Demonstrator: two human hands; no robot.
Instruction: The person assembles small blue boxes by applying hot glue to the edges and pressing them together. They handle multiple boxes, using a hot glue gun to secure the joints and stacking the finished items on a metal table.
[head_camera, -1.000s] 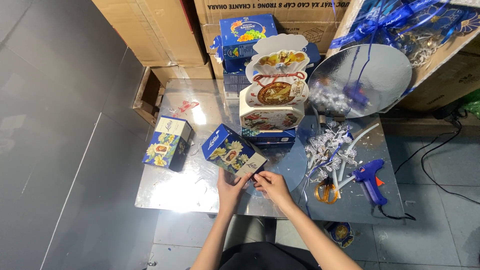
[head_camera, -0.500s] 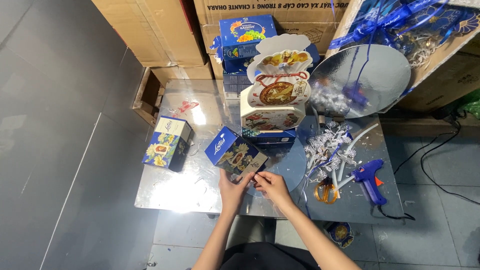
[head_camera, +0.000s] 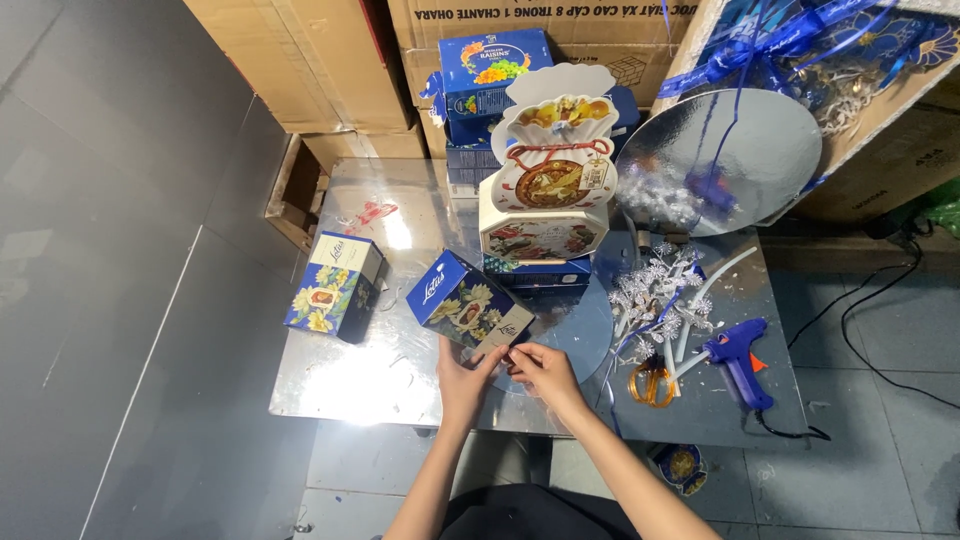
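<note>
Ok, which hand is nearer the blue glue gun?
Right. The right hand is at the blue box, apart from the glue gun; the left hand is farther left.

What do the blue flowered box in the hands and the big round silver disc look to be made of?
The blue flowered box, touched by the left hand and right hand, looks like thin printed cardboard with a slight gloss: sharp folded edges, an open end flap. The round silver disc looks like foil-faced board, mirror-shiny and reflective; what lies beneath the foil cannot be told.

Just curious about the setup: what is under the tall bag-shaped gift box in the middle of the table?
The bag-shaped gift box stands on a flat dark blue box, only its front edge showing. Whatever lies further beneath is covered.
</note>
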